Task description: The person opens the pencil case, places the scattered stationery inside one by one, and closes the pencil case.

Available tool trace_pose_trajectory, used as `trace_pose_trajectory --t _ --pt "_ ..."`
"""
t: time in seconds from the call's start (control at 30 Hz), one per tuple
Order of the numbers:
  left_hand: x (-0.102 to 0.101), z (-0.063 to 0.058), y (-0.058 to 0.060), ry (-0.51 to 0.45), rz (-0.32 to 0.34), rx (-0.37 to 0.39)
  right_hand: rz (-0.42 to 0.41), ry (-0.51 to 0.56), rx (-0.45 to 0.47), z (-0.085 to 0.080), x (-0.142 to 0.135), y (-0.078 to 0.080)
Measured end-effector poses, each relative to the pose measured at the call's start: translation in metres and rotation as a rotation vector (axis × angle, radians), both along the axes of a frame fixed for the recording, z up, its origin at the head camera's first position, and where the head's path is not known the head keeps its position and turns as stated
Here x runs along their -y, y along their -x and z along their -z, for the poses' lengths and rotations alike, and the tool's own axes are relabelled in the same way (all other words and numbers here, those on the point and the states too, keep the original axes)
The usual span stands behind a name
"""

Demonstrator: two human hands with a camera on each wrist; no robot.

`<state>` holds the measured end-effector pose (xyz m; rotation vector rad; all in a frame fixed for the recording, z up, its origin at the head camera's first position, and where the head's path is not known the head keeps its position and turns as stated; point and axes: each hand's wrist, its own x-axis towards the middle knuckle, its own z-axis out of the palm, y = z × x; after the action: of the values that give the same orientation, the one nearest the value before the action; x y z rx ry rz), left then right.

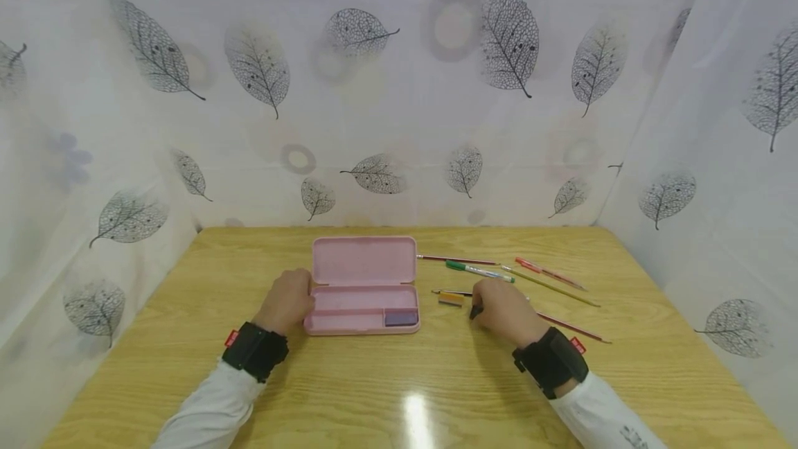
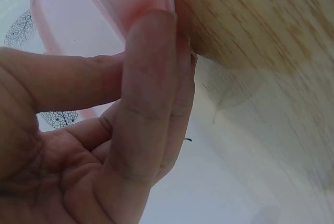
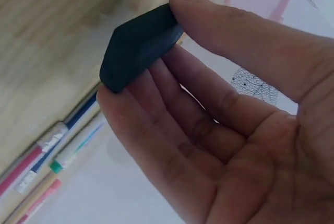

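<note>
A pink pencil case lies on the table with its lid raised at the back. In its small front-right compartment sits a purple block. My left hand grips the case's left edge; the left wrist view shows thumb and fingers on the pink wall. Between thumb and fingertips, my right hand pinches a dark green slanted eraser, right of the case. Close to that hand lies a small orange-and-grey block, with a dark pencil behind it, partly hidden by the hand.
Behind the right hand lie a dark red pencil, a green-capped pen, a red pen and a yellowish pencil. Another red pencil extends rightward. A leaf-print curtain hangs behind the wooden table.
</note>
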<state>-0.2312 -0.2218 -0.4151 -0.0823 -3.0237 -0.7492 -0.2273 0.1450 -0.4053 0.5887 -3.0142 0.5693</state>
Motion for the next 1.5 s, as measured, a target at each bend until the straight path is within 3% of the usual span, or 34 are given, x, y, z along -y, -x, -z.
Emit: trace_pose_trajectory --t 0.8,1.5 --pt "-0.001 -0.002 -0.001 -0.018 0.003 -0.002 -0.164 0.081 -0.033 -0.044 0.046 0.000" --pt "0.000 -0.001 0.000 -0.015 0.018 -0.010 -0.252 0.028 -0.095 -0.060 0.094 0.003"
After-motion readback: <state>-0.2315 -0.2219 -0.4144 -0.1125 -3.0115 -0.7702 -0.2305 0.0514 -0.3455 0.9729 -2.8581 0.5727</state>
